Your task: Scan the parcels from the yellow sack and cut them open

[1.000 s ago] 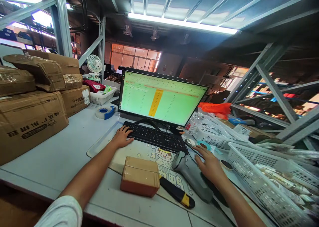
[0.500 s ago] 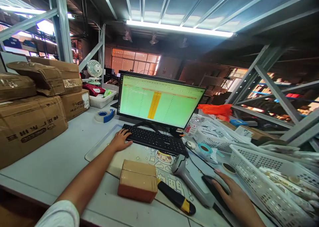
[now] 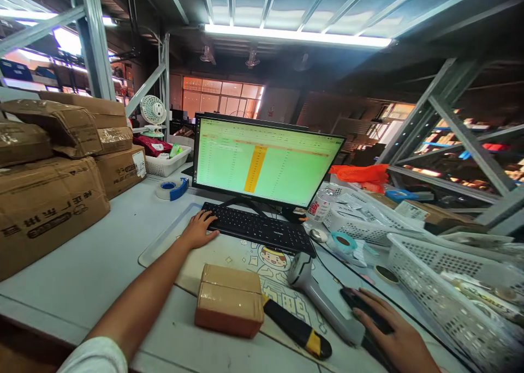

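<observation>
My left hand [image 3: 198, 230] lies spread at the left end of a black keyboard [image 3: 262, 229], fingertips on its keys. My right hand [image 3: 395, 325] is curled over a black computer mouse [image 3: 370, 309] on the right of the desk. Between my hands sit a small taped cardboard box [image 3: 230, 299], a black and yellow box cutter [image 3: 297, 327] and a grey barcode scanner [image 3: 323, 299] lying on its side. Behind the keyboard stands a monitor [image 3: 262, 163] showing a green spreadsheet with one orange column. A printed desk mat [image 3: 245, 253] lies under these things.
Cardboard boxes [image 3: 53, 204] are stacked on the left. A blue tape dispenser [image 3: 172, 190] and a white basket [image 3: 167, 163] stand near the monitor. On the right are a perforated white basket [image 3: 426, 286] of packets, tape rolls [image 3: 343, 242] and cables.
My right hand's fingers have come down along the mouse, which they now cover more closely. The left hand stays at the keyboard. The view has shifted slightly.
</observation>
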### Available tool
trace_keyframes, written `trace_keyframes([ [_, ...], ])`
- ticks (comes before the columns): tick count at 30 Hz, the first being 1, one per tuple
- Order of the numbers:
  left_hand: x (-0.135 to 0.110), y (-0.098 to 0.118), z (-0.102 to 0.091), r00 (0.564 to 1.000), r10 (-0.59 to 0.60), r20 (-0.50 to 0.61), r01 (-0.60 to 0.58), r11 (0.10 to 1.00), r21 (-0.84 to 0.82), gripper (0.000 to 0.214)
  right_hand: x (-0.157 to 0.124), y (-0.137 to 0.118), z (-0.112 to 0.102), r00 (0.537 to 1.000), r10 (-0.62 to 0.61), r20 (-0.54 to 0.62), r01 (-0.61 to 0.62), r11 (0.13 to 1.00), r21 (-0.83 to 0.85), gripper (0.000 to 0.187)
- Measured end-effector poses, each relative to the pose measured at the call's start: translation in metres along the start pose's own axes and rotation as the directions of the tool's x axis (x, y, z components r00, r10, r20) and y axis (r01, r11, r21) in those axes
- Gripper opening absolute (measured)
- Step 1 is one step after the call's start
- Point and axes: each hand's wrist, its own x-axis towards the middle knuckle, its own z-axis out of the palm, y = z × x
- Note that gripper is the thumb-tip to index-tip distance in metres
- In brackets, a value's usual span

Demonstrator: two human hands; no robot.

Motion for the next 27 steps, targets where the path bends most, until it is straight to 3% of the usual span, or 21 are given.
trace_keyframes([
  [27,0.0002,-0.0012,0.0018,1.0,0.006,-0.028,-0.005,1.0,0.005,0.058,0.001,0.0032,0.0022,0.999,-0.052,-0.016,0.051,0.996,-0.072,0.056],
])
